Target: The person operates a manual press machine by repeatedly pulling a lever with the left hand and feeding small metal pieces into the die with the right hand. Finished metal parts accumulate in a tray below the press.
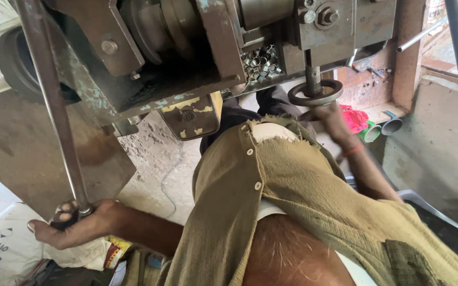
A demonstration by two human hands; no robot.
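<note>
1. The left hand (70, 225) is clenched around the lower end of a long grey steel lever bar (54, 100).
2. The bar slants up along the worn grey-green metal press machine (149, 58).
3. The right hand (327, 115) pinches a dark flat metal ring (315, 94) under the press's vertical shaft (313, 71).

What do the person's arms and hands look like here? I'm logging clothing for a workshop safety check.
Both forearms are bare, with no gloves on the left hand or the right hand. A thin red thread band circles the right wrist. A frayed olive-green buttoned shirt hangs open over the torso.
</note>
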